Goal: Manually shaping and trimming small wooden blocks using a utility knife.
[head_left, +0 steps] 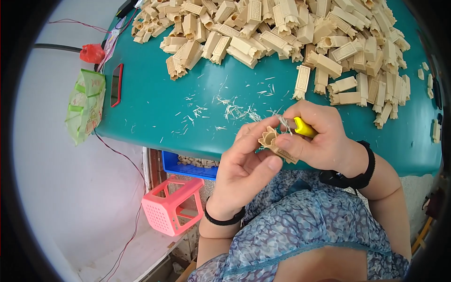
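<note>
Near the table's front edge, my left hand [246, 162] grips a beige moulded plastic piece [284, 154], hollow, with a jagged, petal-like open end tilted up and to the left. My right hand [319, 134] is closed round a small yellow-handled tool [304, 127]; its working end is hidden by the fingers. The right thumb presses close to the piece's jagged rim. Thin pale shavings [284, 123] cling by the right fingertips, just above the opening.
A large heap of similar beige pieces [253, 47] covers the far side of the green table [155, 113]. Loose shavings [235, 110] lie mid-table. A red-edged phone [116, 85] and green plastic bag [87, 105] are at left. Below stand a blue bin [171, 165] and pink stool [162, 214].
</note>
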Available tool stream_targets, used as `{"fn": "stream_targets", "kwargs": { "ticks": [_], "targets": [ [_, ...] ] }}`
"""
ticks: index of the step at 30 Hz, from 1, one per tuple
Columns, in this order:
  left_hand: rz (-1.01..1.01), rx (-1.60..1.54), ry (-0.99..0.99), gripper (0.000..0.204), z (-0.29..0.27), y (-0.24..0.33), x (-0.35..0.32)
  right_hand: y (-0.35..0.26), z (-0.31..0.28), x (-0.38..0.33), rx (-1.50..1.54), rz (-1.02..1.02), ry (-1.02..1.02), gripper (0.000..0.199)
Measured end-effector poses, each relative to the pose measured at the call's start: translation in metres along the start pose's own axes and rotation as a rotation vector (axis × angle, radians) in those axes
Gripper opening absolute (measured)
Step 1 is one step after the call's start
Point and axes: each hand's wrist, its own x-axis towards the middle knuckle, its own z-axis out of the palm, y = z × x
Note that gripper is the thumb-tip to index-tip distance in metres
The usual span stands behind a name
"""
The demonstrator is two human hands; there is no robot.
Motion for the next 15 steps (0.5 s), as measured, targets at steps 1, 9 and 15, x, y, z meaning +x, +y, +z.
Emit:
{"fn": "stream_targets", "kwargs": {
  "ticks": [1, 9, 15],
  "targets": [
    [0.053, 0.040, 0.012, 0.046, 0.0019, -0.0011, 0.0009, 0.0000, 0.0001, -0.0001, -0.006, 0.016, 0.005, 0.023],
    [0.281, -0.077, 0.186, 0.031, -0.0004, 0.0035, 0.0032, -0.0001, -0.0011, 0.0010, 0.109, 0.039, 0.008, 0.026],
    [0.241, -0.016, 0.184, 0.027, -0.0039, 0.0010, -0.0009, -0.0068, -0.0032, -0.0014, 0.065, 0.100, -0.122, 0.028]
  ]
}}
